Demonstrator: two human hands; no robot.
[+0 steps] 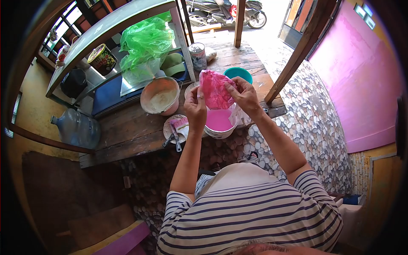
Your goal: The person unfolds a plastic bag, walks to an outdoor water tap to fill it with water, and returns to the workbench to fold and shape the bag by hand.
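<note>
My left hand (196,104) and my right hand (244,94) hold up a crumpled pink plastic bag (216,89) between them. Each hand pinches one side of it with thumb and fingers. Directly below stands a white tub of pink paint (218,120), with clear plastic (240,115) hanging at its right rim. To the left of the tub, pink-smeared paintbrushes (180,123) and a tool with a dark handle (177,143) lie on a round lid (169,126). A teal bucket (238,75) is partly hidden behind my right hand.
A worn wooden bench (123,144) carries a pale bucket (160,98) and a paint-spotted can (197,56). Green plastic (146,40) and a cap (173,64) sit in the glass case at left, near a water jug (78,127). A wooden post (299,53) rises at right.
</note>
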